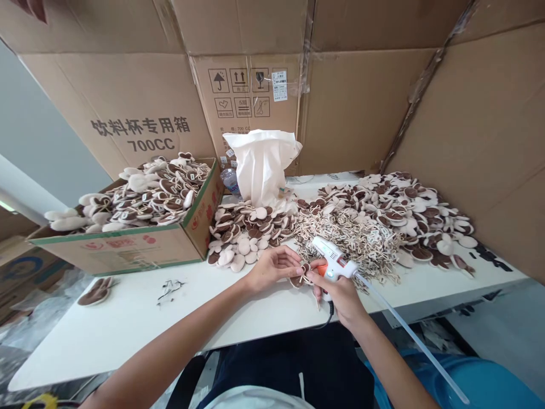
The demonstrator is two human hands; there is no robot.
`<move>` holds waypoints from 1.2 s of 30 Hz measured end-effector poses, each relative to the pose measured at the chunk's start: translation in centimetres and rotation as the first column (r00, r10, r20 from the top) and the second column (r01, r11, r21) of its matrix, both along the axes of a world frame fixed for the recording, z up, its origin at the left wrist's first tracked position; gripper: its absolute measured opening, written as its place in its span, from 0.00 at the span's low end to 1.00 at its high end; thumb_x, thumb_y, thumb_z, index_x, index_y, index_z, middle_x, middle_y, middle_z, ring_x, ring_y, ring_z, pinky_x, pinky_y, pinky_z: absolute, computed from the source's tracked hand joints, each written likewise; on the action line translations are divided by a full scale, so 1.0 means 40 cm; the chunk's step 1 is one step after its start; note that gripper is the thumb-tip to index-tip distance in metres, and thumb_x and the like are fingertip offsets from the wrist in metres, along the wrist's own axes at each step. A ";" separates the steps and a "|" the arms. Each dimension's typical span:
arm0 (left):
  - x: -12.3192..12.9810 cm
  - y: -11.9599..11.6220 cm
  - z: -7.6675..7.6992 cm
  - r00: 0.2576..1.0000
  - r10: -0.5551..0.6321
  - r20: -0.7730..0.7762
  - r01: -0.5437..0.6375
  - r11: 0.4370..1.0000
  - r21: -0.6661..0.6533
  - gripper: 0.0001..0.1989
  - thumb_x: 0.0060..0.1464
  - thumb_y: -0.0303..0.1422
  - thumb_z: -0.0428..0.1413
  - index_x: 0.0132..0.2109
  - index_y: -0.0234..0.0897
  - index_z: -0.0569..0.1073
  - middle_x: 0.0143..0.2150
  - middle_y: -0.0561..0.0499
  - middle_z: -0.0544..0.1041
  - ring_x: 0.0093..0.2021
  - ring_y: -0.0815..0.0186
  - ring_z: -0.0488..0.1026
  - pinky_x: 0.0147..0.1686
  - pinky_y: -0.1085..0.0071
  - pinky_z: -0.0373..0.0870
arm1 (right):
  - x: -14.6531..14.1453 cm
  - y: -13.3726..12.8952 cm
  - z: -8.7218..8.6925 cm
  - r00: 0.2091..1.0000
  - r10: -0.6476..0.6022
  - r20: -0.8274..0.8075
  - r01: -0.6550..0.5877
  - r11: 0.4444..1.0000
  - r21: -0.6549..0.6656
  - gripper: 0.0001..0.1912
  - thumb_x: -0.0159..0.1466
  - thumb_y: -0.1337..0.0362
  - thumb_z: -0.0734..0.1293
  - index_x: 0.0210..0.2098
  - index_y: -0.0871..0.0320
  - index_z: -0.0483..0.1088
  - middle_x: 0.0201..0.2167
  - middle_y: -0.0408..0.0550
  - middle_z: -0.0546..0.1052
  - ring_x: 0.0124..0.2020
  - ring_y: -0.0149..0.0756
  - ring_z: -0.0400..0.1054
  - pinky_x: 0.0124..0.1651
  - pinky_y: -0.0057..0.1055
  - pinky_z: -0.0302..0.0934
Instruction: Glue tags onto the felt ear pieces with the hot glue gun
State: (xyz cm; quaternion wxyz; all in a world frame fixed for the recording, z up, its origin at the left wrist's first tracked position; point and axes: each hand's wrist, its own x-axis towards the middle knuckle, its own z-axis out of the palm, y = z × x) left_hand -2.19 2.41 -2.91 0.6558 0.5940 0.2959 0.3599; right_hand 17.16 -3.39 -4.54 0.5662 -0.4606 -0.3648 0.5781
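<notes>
The small brown plush piece (296, 281), edged in cream and with a pale cord bow on it, was held just above the front of the desk (140, 341), between the two hands. The left hand (272, 270) was mostly closed, its thumb and fingertips pinched on the piece at the bow. The right hand (343, 295) was curled round the handle of a white glue gun (334, 258), its thumb and a finger also at the piece; exactly how these fingertips gripped could not be made out. The gun's nozzle was hidden. A long translucent glue stick (413, 334) ran out of its back, and a black power cord (331, 312) dropped from its handle over the desk's edge.

Just behind the gun lay a tangled mound of pale cord bows (357, 238), too dense to tell apart. Loose plush pieces were heaped to its left (242, 244) and right (417, 210).

On the left, an open carton (128, 250) with green-taped edges was filled above its rim with plush pieces, many bearing bows; its lower layers were out of sight. One piece (94, 292) lay before it, near some dark thin scraps (170, 291).

A white bag (266, 165) stood at the back, its contents hidden, partly covering a clear bottle (230, 180). Tall cardboard (349, 108) walled the desk, cut off above. A blue tub (481, 378) at lower right was cropped by the frame.
</notes>
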 end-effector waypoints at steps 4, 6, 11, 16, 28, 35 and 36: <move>-0.004 0.005 0.008 0.984 0.166 -0.068 -0.160 0.984 0.080 0.23 0.65 0.52 0.57 0.45 0.33 0.77 0.35 0.47 0.80 0.26 0.68 0.73 0.27 0.72 0.69 | 0.009 0.007 -0.007 0.999 -0.012 -0.044 0.012 1.000 -0.003 0.23 0.51 0.51 0.83 0.39 0.56 0.76 0.16 0.37 0.70 0.18 0.31 0.62 0.23 0.29 0.61; -0.014 0.011 0.014 0.954 0.236 -0.187 -0.192 0.955 0.227 0.21 0.66 0.49 0.56 0.43 0.34 0.79 0.33 0.48 0.79 0.25 0.69 0.69 0.25 0.73 0.63 | 0.014 0.012 -0.010 0.994 -0.041 -0.103 0.039 0.999 -0.020 0.23 0.52 0.52 0.82 0.39 0.56 0.75 0.15 0.36 0.68 0.18 0.30 0.61 0.24 0.28 0.59; -0.033 0.010 0.026 0.874 0.188 -0.448 0.126 0.803 0.583 0.04 0.59 0.32 0.61 0.38 0.38 0.81 0.35 0.49 0.79 0.32 0.65 0.71 0.34 0.70 0.64 | 0.016 0.020 -0.015 0.976 -0.087 -0.198 0.082 0.996 -0.034 0.22 0.51 0.54 0.83 0.39 0.56 0.76 0.17 0.36 0.67 0.19 0.28 0.61 0.24 0.26 0.57; -0.024 0.000 0.020 0.857 0.158 -0.491 0.255 0.699 0.668 0.05 0.54 0.30 0.65 0.40 0.39 0.81 0.39 0.47 0.79 0.42 0.58 0.75 0.45 0.67 0.68 | 0.015 0.019 -0.020 0.972 -0.084 -0.218 0.080 0.996 -0.027 0.20 0.53 0.56 0.83 0.39 0.57 0.77 0.17 0.36 0.67 0.19 0.28 0.61 0.24 0.26 0.57; -0.023 -0.008 0.023 0.880 0.071 -0.469 0.289 0.704 0.649 0.07 0.57 0.29 0.64 0.44 0.39 0.80 0.44 0.46 0.79 0.45 0.59 0.77 0.48 0.66 0.71 | 0.014 0.017 -0.021 0.970 -0.107 -0.217 0.105 0.994 -0.020 0.20 0.53 0.57 0.83 0.39 0.57 0.77 0.16 0.36 0.67 0.19 0.27 0.61 0.24 0.25 0.58; -0.020 -0.006 0.019 0.871 0.017 -0.491 0.344 0.694 0.633 0.03 0.59 0.28 0.62 0.41 0.38 0.79 0.44 0.47 0.79 0.47 0.60 0.76 0.52 0.66 0.69 | 0.011 0.022 -0.021 0.970 -0.117 -0.213 0.116 0.993 -0.014 0.21 0.53 0.56 0.83 0.39 0.58 0.77 0.16 0.36 0.68 0.19 0.28 0.61 0.24 0.25 0.57; -0.020 -0.005 0.018 0.870 0.016 -0.493 0.348 0.688 0.637 0.03 0.59 0.28 0.62 0.41 0.38 0.78 0.44 0.47 0.79 0.47 0.60 0.75 0.53 0.65 0.68 | 0.011 0.022 -0.022 0.970 -0.115 -0.213 0.114 0.993 -0.015 0.21 0.53 0.57 0.83 0.40 0.58 0.77 0.16 0.37 0.68 0.19 0.28 0.61 0.24 0.25 0.57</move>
